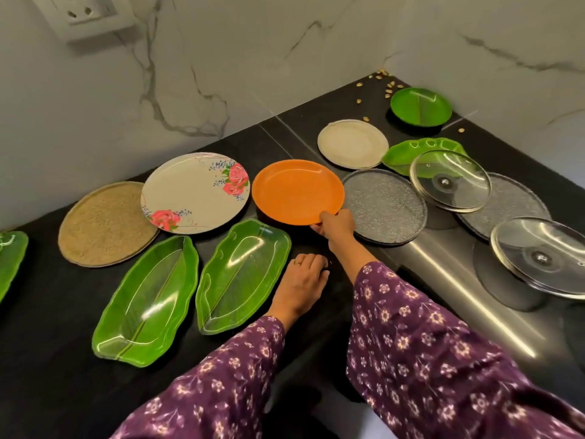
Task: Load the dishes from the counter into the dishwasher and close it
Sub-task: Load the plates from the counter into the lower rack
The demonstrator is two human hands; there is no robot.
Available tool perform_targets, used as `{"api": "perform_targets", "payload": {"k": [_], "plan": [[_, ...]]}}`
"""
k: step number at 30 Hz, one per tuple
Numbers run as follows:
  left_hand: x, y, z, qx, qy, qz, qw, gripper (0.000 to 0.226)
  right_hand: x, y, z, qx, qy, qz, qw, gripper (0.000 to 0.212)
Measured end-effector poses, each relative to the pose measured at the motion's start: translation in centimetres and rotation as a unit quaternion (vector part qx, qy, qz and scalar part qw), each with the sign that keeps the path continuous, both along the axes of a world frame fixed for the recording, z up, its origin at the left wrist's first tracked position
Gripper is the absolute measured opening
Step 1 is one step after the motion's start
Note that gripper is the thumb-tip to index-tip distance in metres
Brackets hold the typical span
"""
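On the counter (pixel 47 359), right hand (pixel 337 224) pinches the rim of the face-up orange plate (pixel 297 190) (left hand (pixel 302 282) relaxed).

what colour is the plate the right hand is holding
Plain orange plate, head view.

At 9 o'clock a leaf tray (pixel 11 261) is cut by the left edge, at 4 o'clock a glass lid (pixel 544 256) by the right edge, and at 11 o'clock a socket (pixel 85 14) by the top. The fingers of the right hand (pixel 337 224) go under the rim of the orange plate (pixel 297 191), out of sight. The fingertips of the left hand (pixel 300 283) curl under; whether they hold anything cannot be told. At 1 o'clock lie yellow bits (pixel 389 87), too small to name. At 2 o'clock the far lid (pixel 449 185) covers part of a green dish (pixel 408 150) and a grey plate (pixel 509 207).
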State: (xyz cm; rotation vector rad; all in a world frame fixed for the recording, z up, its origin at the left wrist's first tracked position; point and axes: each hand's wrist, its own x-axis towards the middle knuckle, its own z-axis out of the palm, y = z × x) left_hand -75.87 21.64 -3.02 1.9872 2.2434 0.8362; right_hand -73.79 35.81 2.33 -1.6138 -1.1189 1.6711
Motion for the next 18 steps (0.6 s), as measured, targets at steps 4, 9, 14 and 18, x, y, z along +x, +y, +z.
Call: {"api": "perform_targets", "payload": {"k": [4, 9, 14, 18], "plan": [[-0.1, 0.0, -0.2, -0.002, -0.016, -0.005, 1.0, 0.014, 4.3, -0.8, 2.8, 0.079, 0.022, -0.017, 0.996, 0.021], [0.3, 0.3, 0.0, 0.022, -0.058, 0.032, 0.998, 0.016, 14.4, -3.5, 6.2, 0.202, -0.026, -0.06, 0.977, 0.01], [9.9, 2.5, 1.9, 0.003, -0.159, -0.042, 0.986, 0.01, 27.6, -9.9, 7.6, 0.282, -0.122, -0.216, 0.927, 0.009], [21.7, 1.4, 2.4, -0.061, -0.154, -0.186, 0.968, 0.01, 39.2, -17.6, 8.2, 0.312, -0.147, -0.365, 0.865, 0.01]]}}
